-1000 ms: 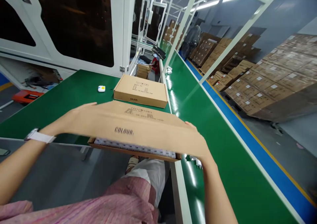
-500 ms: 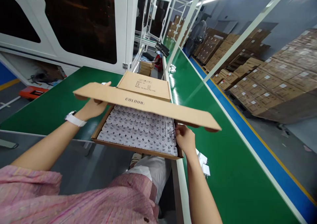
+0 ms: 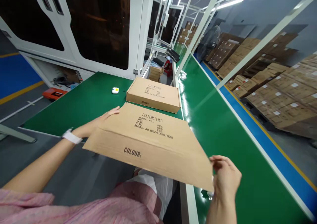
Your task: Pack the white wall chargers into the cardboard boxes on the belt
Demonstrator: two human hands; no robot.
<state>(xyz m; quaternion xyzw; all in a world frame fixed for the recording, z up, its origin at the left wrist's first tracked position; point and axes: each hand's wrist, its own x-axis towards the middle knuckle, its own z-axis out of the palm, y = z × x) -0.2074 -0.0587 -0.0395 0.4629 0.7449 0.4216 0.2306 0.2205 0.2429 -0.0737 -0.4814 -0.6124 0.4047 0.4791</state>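
A flat brown cardboard box (image 3: 151,141), printed "COLOUR" on its front flap, lies at the near edge of the green table (image 3: 81,105) with its lid down. My left hand (image 3: 96,123) rests flat along the box's left side, fingers stretched out, a white watch on the wrist. My right hand (image 3: 226,177) pinches the lid's front right corner. The box's contents are hidden under the lid. A second closed box (image 3: 155,93) of the same kind lies just behind it.
A small white object (image 3: 115,90) sits on the table left of the far box. A green conveyor belt (image 3: 223,131) runs along the right, with stacked cartons (image 3: 279,92) beyond a blue floor strip. A white machine cabinet (image 3: 99,25) stands behind the table.
The lid, held raised over rows of small white parts half a second ago, has come down and covers them. My right hand moved from the tray's edge to the lid's front right corner.
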